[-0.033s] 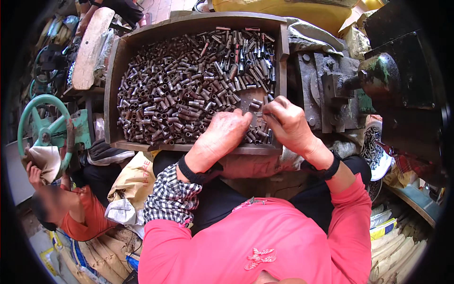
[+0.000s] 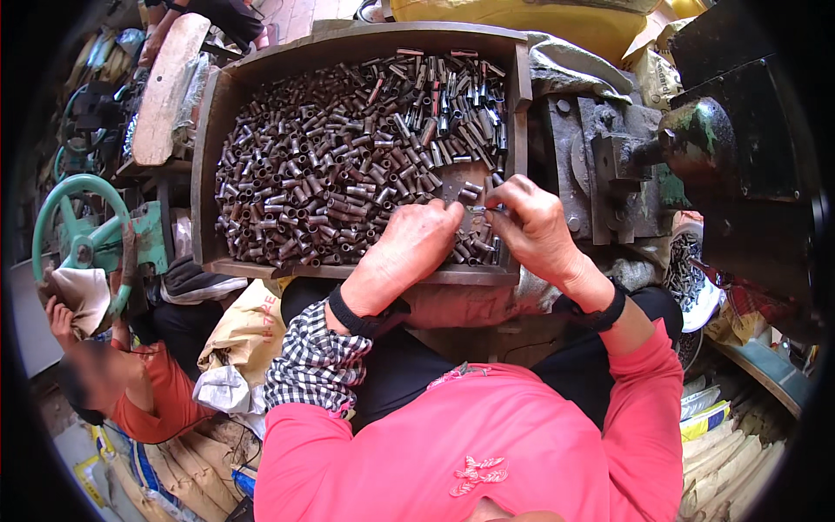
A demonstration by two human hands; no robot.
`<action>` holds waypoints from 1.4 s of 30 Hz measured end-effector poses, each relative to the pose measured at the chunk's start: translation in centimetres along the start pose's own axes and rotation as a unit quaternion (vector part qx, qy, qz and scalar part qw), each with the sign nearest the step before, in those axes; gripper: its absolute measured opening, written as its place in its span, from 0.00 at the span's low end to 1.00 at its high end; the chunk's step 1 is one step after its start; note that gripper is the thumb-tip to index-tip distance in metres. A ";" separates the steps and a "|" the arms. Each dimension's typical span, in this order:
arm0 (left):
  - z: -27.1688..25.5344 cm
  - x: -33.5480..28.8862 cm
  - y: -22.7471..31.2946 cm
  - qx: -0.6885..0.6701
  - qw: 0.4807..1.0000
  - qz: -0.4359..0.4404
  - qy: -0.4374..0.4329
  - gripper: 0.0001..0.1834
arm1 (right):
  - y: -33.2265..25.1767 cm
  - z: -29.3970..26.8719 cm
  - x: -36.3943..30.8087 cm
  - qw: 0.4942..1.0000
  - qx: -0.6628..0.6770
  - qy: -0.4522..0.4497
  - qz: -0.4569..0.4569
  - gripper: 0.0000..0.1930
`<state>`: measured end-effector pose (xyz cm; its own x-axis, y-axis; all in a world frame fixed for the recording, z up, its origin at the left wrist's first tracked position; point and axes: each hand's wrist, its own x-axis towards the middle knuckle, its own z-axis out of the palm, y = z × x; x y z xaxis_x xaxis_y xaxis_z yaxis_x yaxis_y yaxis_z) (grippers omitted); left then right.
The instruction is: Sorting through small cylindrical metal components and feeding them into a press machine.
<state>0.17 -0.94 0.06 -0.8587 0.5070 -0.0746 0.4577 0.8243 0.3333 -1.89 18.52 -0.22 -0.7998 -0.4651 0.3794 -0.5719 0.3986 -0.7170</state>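
Short metal tubes (image 2: 322,165) fill a shallow wooden tray (image 2: 365,270) in front of me. My left hand (image 2: 417,233) is closed over the tray's near right part, its knuckles bent. What its fingers hold, if anything, is hidden. Opposite it, my right hand (image 2: 529,217) pinches one end of a small shiny metal piece (image 2: 477,209) between thumb and forefinger. The piece points toward my left fingertips; I cannot tell whether they touch it. Just beyond lie a few loose tubes (image 2: 470,191) on a bare patch of the tray's bottom.
A dark metal machine (image 2: 626,165) stands right of the tray. At the left, another person's hand (image 2: 63,322) is beside a green handwheel (image 2: 83,239). A paper sack (image 2: 252,326) lies near my left elbow. Tubes with a brighter finish (image 2: 448,104) lie at the tray's far right.
My right thumb and forefinger have shifted slightly, and the shiny piece between my hands now shows more clearly. My left hand has hardly moved.
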 end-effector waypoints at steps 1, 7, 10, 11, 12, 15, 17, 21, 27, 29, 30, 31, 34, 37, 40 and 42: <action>0.0 0.1 -0.1 0.000 1.000 0.000 0.000 0.05 | 0.0 -0.1 -0.2 0.995 0.070 -0.001 0.070 0.07; -1.5 0.7 -0.5 -0.527 0.820 -0.224 -0.014 0.06 | -0.9 -1.3 0.0 0.850 0.406 -0.022 0.334 0.06; -0.9 0.7 -0.9 -0.660 0.723 -0.205 0.011 0.05 | -0.8 -1.3 0.0 0.831 0.444 -0.022 0.333 0.06; -0.6 0.7 -1.0 -0.710 0.675 -0.201 0.024 0.05 | -0.8 -1.2 0.0 0.831 0.444 -0.021 0.334 0.06; -0.6 0.7 -0.9 -0.731 0.654 -0.193 0.030 0.06 | -1.0 -1.2 0.0 0.828 0.450 -0.009 0.335 0.05; -1.0 0.5 -0.4 -0.754 0.625 -0.202 0.007 0.07 | -0.9 -0.8 -0.1 0.818 0.466 0.012 0.336 0.05; -1.1 0.6 -0.3 -0.761 0.615 -0.206 0.008 0.08 | -0.8 -0.6 -0.2 0.812 0.475 0.021 0.338 0.06; -1.0 0.6 -0.2 -0.766 0.608 -0.208 0.014 0.08 | -0.6 -0.5 -0.3 0.798 0.493 0.028 0.345 0.06; -0.4 0.5 0.0 -0.769 0.607 -0.196 0.039 0.10 | -0.6 -0.5 -0.5 0.785 0.506 0.034 0.355 0.07; -0.5 0.5 0.2 -0.764 0.614 -0.195 0.039 0.10 | -0.6 -0.6 -0.4 0.782 0.509 0.032 0.359 0.08; -0.6 0.5 0.3 -0.759 0.621 -0.193 0.038 0.10 | -0.6 -0.7 -0.4 0.777 0.514 0.032 0.363 0.08; -0.6 0.5 0.3 -0.759 0.621 -0.193 0.038 0.10 | -0.6 -0.8 -0.4 0.772 0.518 0.031 0.367 0.08; -0.7 0.5 0.8 -0.751 0.638 -0.171 0.022 0.11 | -0.7 -0.9 -0.4 0.775 0.514 0.033 0.365 0.07; 0.0 0.4 1.1 -0.264 0.947 0.035 0.181 0.12 | -0.8 -0.7 -0.5 0.805 0.494 0.013 0.328 0.08; 0.0 0.1 1.7 -0.208 0.955 0.038 0.207 0.11 | -0.5 -1.7 -0.4 0.749 0.550 -0.014 0.370 0.08; -0.8 0.0 1.6 -0.369 0.916 0.078 0.140 0.12 | -0.2 -2.0 -0.5 0.721 0.568 -0.050 0.394 0.08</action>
<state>0.71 0.14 1.31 -0.8689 0.4341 0.2379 0.3887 0.3009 0.8708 -1.72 20.27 0.95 -0.7449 -0.5260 -0.4105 0.6164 -0.3070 -0.7251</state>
